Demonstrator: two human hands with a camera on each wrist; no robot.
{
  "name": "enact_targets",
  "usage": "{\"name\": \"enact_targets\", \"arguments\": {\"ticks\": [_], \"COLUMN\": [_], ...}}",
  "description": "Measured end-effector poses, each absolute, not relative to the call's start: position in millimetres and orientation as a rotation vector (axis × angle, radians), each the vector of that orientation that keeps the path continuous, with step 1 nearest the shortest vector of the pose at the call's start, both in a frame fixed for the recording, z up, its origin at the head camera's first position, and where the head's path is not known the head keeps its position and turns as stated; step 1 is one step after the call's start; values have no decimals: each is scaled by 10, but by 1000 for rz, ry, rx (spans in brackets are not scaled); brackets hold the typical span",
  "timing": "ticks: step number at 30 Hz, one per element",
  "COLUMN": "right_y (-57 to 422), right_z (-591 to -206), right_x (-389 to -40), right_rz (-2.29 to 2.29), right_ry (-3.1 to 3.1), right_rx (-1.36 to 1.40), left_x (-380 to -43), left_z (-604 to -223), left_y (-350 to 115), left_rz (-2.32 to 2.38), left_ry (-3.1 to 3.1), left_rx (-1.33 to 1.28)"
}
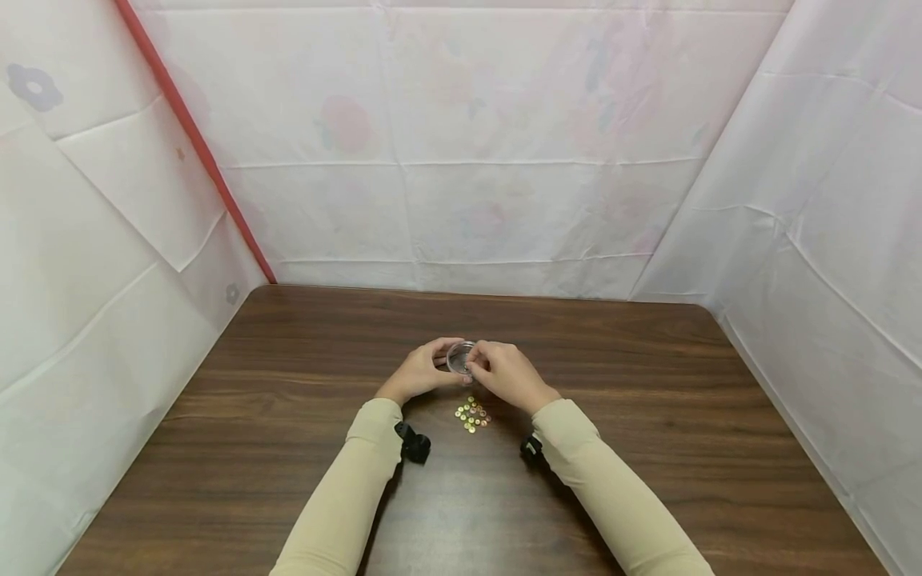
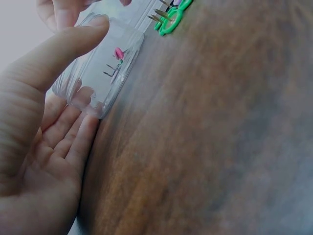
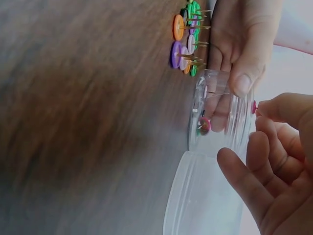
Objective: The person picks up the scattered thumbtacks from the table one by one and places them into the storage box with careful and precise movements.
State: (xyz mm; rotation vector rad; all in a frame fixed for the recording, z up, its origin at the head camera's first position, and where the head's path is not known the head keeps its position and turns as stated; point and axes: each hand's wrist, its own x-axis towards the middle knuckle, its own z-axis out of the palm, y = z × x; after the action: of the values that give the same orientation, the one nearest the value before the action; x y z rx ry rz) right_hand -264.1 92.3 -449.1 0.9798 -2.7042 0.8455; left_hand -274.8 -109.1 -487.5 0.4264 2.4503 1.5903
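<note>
My left hand (image 1: 423, 370) holds a clear plastic jar (image 1: 454, 360) upright on the table, thumb on one side and fingers round the other. Inside the jar, in the left wrist view, lie a few thumbtacks (image 2: 119, 54), one with a pink head. At the jar's mouth my right hand (image 1: 510, 374) pinches a pink-headed thumbtack (image 3: 254, 106) between thumb and finger. Nearer the body, a loose group of thumbtacks (image 1: 471, 414) sits on the table. The right wrist view shows their orange, purple, green and pale heads, points up.
A translucent plastic piece (image 3: 188, 196) with a ridged edge stands beside the jar; its kind is unclear. The brown wood-grain table (image 1: 288, 400) is bordered by pale patterned curtains (image 1: 461, 200) at the back and sides. A dark wrist device (image 1: 414, 444) hangs from the left sleeve.
</note>
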Motion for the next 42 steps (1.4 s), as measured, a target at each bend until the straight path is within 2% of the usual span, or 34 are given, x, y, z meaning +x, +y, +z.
{"name": "enact_targets", "arguments": {"ticks": [17, 42], "right_y": [928, 1141], "right_z": [-4528, -4489], "right_x": [-2649, -2431], "right_rz": [835, 739], "right_ry": [-2778, -2830], "right_rx": [941, 1135], "left_x": [-2748, -2756], "left_z": [-4886, -4898], "left_y": [-1090, -1090], "left_rz": [1601, 1631], "left_ry": [2428, 2438], "left_rx": [423, 446]}}
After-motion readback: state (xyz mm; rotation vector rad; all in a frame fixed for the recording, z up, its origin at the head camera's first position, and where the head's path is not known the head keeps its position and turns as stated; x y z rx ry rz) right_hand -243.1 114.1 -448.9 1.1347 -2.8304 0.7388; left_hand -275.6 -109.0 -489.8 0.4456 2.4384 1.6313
